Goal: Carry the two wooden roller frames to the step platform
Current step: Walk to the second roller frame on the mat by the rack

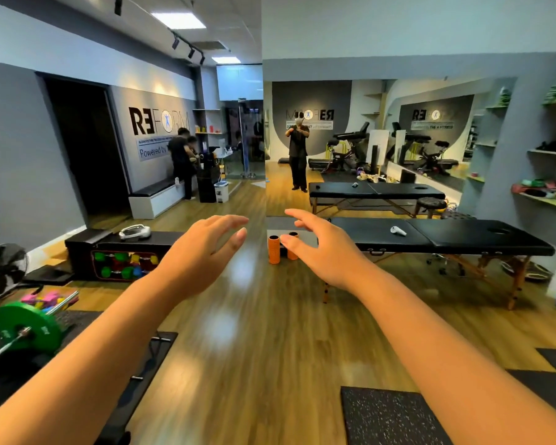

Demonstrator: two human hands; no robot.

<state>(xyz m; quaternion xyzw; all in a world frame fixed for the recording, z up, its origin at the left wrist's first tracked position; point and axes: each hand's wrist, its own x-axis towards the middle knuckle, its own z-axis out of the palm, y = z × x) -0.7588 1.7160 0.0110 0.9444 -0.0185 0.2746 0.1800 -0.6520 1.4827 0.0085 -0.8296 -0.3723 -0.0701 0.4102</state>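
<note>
My left hand [203, 252] and my right hand [318, 248] are both stretched out in front of me at chest height, fingers apart, holding nothing. No wooden roller frames show in this view. A low black platform [87, 239] stands against the left wall, with a white device on top. Beyond my hands, an orange foam roller [274, 250] stands upright on the floor at the mirror's edge, its reflection beside it.
A black massage table [446, 237] with wooden legs stands to the right, a white controller on it. A rack of coloured dumbbells [122, 263] sits left, a barbell with a green plate [26, 326] nearer. Black mats lie on the floor near me. People stand far left.
</note>
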